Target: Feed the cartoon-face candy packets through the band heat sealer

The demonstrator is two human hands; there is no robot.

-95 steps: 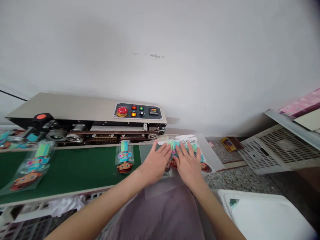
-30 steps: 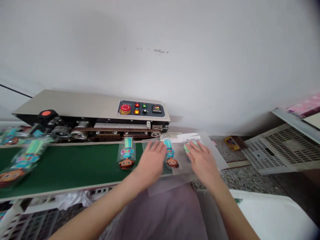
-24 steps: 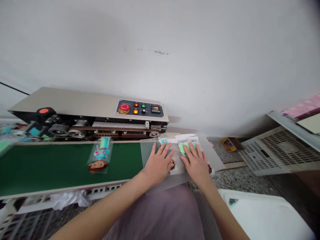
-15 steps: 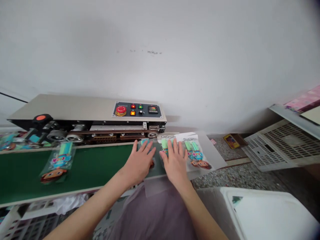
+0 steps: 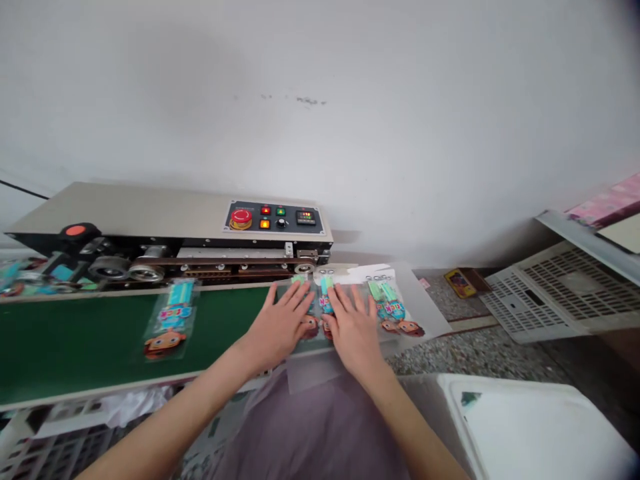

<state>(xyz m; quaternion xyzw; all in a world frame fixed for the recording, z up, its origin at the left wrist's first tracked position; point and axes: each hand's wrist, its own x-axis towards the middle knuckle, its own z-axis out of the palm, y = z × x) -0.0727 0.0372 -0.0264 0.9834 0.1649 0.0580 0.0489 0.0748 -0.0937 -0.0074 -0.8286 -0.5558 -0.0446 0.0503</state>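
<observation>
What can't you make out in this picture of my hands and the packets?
In the head view:
One packet: part hidden behind the left hand.
Next packet: part hidden behind the right hand.
Packet pile: cut off by the left edge.
Control panel: lettering too small to read.

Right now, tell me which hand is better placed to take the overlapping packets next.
Likely the right hand: it lies just beside the overlapping packets, while the left hand is farther off, partly covering another packet nearer the green belt.
</observation>
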